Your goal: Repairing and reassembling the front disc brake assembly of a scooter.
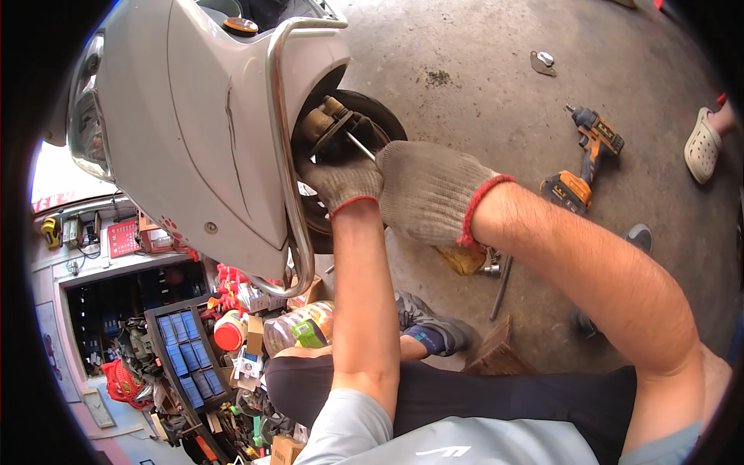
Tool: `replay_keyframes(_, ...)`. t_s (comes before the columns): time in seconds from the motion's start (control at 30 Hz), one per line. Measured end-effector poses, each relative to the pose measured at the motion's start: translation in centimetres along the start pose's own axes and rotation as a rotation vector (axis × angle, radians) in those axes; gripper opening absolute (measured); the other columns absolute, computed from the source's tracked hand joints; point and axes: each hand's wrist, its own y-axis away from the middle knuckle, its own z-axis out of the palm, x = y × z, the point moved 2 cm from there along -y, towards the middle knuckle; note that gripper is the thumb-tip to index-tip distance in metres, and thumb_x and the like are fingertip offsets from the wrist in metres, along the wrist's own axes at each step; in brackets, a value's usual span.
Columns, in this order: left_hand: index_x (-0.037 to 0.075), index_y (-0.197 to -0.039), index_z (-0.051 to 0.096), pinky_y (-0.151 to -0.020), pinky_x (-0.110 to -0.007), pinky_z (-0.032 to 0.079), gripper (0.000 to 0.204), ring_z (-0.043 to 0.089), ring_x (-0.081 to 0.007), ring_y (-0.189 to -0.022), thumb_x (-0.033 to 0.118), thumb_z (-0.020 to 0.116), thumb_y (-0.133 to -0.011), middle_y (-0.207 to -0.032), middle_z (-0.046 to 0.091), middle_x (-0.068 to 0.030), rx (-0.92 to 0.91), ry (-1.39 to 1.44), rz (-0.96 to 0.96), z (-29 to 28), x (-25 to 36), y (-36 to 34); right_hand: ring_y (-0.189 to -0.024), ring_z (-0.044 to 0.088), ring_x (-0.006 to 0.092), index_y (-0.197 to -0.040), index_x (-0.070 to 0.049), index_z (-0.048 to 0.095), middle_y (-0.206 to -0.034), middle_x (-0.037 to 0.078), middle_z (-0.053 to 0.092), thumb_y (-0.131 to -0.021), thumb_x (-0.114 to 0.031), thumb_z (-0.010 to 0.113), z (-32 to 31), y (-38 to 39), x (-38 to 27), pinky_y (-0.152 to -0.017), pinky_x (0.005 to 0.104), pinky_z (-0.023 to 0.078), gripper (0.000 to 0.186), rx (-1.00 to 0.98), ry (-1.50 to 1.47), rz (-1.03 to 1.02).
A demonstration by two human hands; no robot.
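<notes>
Both my hands wear grey knit gloves with red cuffs. My left hand (341, 182) grips the brake caliper (329, 124) at the front wheel (372, 116) of a grey scooter (194, 116). My right hand (430, 190) is closed around a thin metal tool (360, 145), whose shaft points up-left into the caliper. The two hands touch each other beside the wheel. A chrome guard bar (288, 155) curves past the caliper on its left.
An orange cordless impact driver (585, 159) lies on the concrete floor to the right. Wrenches and a socket (496, 271) lie by my knee. Another person's foot in a white clog (704, 143) stands at far right. Shelves of parts and bottles (232, 333) sit lower left.
</notes>
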Motion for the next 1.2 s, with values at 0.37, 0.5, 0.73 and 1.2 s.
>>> replay_keyframes(0.37,0.010,-0.103,0.067,-0.066,-0.039,0.060,0.036,0.070,-0.0245,-0.086,0.043,0.059,-0.091,-0.101,0.071,-0.0097,0.053,-0.029,0.046,-0.1,-0.3,-0.2,-0.091,0.068,0.0400,-0.094,0.007,0.067,-0.091,0.026,0.069,-0.083,-0.011,0.058,1.8,-2.0,2.4,-0.078,0.0438,0.054,0.023,0.002,0.019,-0.093)
replay_keyframes(0.5,0.012,-0.101,0.067,-0.067,-0.036,0.058,0.036,0.070,-0.0226,-0.085,0.045,0.057,-0.091,-0.099,0.072,-0.0080,0.131,-0.089,0.066,0.4,-0.6,-0.1,-0.089,0.068,0.0407,-0.094,0.008,0.066,-0.090,0.027,0.068,-0.083,-0.014,0.058,1.1,-2.3,2.0,-0.076,0.0437,0.054,0.025,0.010,0.159,-0.192)
replay_keyframes(0.73,0.012,-0.103,0.067,-0.071,-0.038,0.058,0.037,0.069,-0.0230,-0.091,0.045,0.054,-0.093,-0.102,0.070,-0.0072,0.208,-0.096,0.148,1.1,-0.5,0.5,-0.072,0.066,0.0279,-0.097,0.003,0.067,-0.081,0.021,0.068,-0.087,-0.025,0.058,-0.6,-1.1,1.4,-0.071,0.0394,0.053,0.030,0.000,-0.302,0.007)
replay_keyframes(1.2,0.009,-0.127,0.061,-0.084,-0.048,0.054,0.045,0.064,-0.0279,-0.114,0.045,0.048,-0.102,-0.121,0.068,-0.0090,-0.090,-0.023,-0.004,0.5,0.0,0.0,-0.072,0.063,0.0236,-0.119,-0.001,0.061,-0.081,0.017,0.066,-0.090,-0.028,0.055,0.4,0.0,3.7,-0.071,0.0378,0.051,0.040,0.065,-0.296,-0.062)
